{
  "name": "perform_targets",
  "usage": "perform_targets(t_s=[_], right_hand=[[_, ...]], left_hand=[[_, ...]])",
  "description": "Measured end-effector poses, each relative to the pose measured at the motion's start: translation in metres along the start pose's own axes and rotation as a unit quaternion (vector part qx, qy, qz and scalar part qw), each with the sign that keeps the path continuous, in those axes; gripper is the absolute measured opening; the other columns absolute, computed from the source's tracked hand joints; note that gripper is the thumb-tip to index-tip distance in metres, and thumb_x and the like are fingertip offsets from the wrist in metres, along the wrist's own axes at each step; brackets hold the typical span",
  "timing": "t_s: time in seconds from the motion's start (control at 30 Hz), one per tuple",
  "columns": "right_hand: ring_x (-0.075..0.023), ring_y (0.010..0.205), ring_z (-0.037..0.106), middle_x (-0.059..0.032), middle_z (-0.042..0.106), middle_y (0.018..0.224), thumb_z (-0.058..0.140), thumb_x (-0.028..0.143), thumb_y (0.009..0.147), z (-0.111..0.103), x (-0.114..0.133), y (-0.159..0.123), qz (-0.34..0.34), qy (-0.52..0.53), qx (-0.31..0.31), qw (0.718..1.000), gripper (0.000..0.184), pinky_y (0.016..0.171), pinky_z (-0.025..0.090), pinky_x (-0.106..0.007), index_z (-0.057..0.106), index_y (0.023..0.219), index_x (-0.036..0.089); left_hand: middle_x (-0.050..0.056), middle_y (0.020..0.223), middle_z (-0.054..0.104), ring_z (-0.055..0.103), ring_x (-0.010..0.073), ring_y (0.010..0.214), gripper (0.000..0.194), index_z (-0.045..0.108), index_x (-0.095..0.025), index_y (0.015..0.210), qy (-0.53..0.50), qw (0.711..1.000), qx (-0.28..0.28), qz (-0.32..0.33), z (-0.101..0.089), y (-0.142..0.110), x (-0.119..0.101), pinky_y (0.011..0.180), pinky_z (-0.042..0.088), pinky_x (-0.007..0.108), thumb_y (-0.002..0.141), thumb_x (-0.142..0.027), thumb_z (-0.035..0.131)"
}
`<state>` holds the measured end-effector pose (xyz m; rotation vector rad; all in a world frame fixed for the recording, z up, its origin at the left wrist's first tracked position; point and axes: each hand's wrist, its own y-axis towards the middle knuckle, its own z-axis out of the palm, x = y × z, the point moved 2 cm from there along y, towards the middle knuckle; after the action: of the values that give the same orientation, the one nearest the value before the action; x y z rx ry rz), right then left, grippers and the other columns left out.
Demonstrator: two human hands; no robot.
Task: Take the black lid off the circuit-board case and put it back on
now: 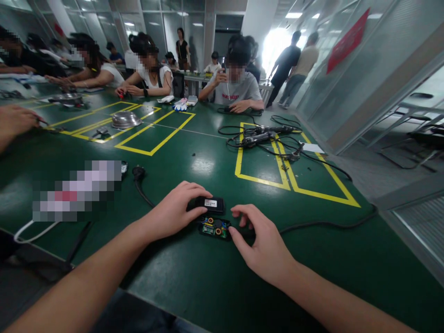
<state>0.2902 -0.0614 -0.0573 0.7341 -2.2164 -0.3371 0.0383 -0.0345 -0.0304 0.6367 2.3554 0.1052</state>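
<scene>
My left hand [182,203] has its fingers and thumb around the left end of a black plastic cover [217,205] with a white printed label. Just on the near side of the cover lies the open lower half of the black case [215,228]. A green circuit board with copper-wound coils shows inside it. My right hand [258,236] is curved at the right end of this case, thumb and fingers apart. Its thumb tip is at the case edge; I cannot tell whether it touches. A black cable [329,225] runs off to the right from behind that hand.
A black plug [138,173] on a cord lies left of my hands, near a blurred-out object [79,189] with a white cable. Black corded devices [260,136] lie inside yellow tape at the right. A metal bowl [125,120] stands farther left. Another person [236,88] works opposite.
</scene>
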Motion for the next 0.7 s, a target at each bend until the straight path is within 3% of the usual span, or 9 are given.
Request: perform_targets(t_s=[0.13, 0.27, 0.43, 0.7], right_hand=[[-0.0220, 0.082, 0.064, -0.0070, 0.068, 0.105, 0.063, 0.021, 0.095, -0.002, 0.002, -0.001, -0.001, -0.003, -0.016, 1.000, 0.036, 0.072, 0.055, -0.037, 0.058, 0.130, 0.023], [-0.0218, 0.083, 0.065, -0.0072, 0.068, 0.108, 0.073, 0.024, 0.091, -0.001, 0.003, -0.002, 0.002, 0.003, 0.027, 1.000, 0.042, 0.074, 0.056, -0.038, 0.060, 0.130, 0.022], [-0.0248, 0.091, 0.068, -0.0055, 0.073, 0.104, 0.084, 0.019, 0.085, 0.001, 0.002, 0.000, 0.007, -0.012, 0.080, 0.997, 0.035, 0.079, 0.056, -0.040, 0.068, 0.115, 0.023], [-0.0273, 0.092, 0.068, -0.0047, 0.074, 0.100, 0.088, 0.017, 0.085, 0.003, 0.003, 0.001, 0.035, -0.045, 0.099, 0.993, 0.029, 0.078, 0.054, -0.042, 0.069, 0.107, 0.023]], left_hand=[[0.006, 0.126, 0.079, 0.070, 0.0245, 0.117, 0.031, 0.077, -0.025, 0.128, -0.082, 0.995, 0.043, 0.024, -0.006, -0.004, -0.008, 0.105, 0.054, 0.039, 0.097, -0.025, 0.080], [0.005, 0.122, 0.079, 0.070, 0.0239, 0.114, 0.031, 0.079, -0.026, 0.124, -0.095, 0.989, 0.114, 0.029, -0.009, -0.007, -0.015, 0.104, 0.052, 0.038, 0.094, -0.024, 0.083], [0.005, 0.121, 0.077, 0.070, 0.0245, 0.113, 0.030, 0.080, -0.026, 0.120, -0.076, 0.988, 0.134, 0.021, -0.007, -0.006, -0.017, 0.103, 0.050, 0.037, 0.091, -0.024, 0.086], [0.004, 0.115, 0.075, 0.070, 0.0238, 0.107, 0.032, 0.079, -0.025, 0.121, -0.068, 0.987, 0.147, -0.004, -0.005, -0.006, -0.020, 0.096, 0.051, 0.035, 0.090, -0.022, 0.086]])
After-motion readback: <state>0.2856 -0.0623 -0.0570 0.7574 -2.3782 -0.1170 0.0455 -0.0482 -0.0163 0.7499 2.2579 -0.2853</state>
